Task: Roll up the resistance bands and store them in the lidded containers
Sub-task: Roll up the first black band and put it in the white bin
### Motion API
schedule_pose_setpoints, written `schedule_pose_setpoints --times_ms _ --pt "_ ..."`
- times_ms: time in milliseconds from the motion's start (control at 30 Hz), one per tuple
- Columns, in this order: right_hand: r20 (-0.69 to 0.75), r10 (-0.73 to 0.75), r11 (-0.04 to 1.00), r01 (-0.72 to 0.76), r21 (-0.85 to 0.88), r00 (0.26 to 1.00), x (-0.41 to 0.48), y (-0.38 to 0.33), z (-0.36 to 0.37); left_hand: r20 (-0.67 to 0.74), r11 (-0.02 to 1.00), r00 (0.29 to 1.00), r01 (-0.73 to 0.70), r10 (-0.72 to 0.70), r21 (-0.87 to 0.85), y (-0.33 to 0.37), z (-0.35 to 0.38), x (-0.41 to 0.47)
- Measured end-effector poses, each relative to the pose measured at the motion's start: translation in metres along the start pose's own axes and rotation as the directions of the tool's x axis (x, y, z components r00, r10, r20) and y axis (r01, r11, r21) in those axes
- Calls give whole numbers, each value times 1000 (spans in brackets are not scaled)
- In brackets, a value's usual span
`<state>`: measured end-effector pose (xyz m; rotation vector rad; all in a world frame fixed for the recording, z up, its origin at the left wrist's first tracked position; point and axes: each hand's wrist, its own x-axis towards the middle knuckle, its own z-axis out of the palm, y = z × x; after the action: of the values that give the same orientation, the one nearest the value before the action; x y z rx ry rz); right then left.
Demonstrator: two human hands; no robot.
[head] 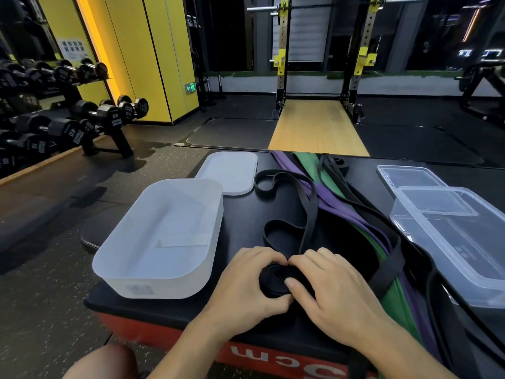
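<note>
2 hands gripped a half-rolled black rubber resistance band (274, 280) near the front edge of the black padded counter (240, 212), the left hand (246, 285) and right hand (333, 291) curled round the coil. Its loose tail lay across a flat purple band (330, 198) and a green band (306, 162). An open frosted white plastic container (164, 236) sat to the left and a clear plastic tub (451, 242) to the right. A black dumbbell rack (68, 124) and yellow wall panels (153, 50) stood beyond the speckled rubber floor (54, 310).

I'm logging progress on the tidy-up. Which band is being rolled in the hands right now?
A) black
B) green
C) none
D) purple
A: the left hand and right hand both grip a coiled black band, while the purple band and green band lie unrolled to the right.
</note>
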<state>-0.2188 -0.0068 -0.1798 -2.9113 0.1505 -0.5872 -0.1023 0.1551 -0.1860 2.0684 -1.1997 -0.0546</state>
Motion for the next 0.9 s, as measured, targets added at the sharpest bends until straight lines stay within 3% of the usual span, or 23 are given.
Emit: schedule_pose_setpoints --times_ms 467,733,900 --pt "226 46 997 -31 -73 973 4 0 -6 48 989 999 -10 17 -146 1 -4 -3" --pt "279 56 998 -58 1 959 6 3 -10 22 997 996 80 -81 14 2 6 1" --pt "258 79 993 -98 62 963 6 0 -14 -46 981 997 64 -56 184 2 9 1"
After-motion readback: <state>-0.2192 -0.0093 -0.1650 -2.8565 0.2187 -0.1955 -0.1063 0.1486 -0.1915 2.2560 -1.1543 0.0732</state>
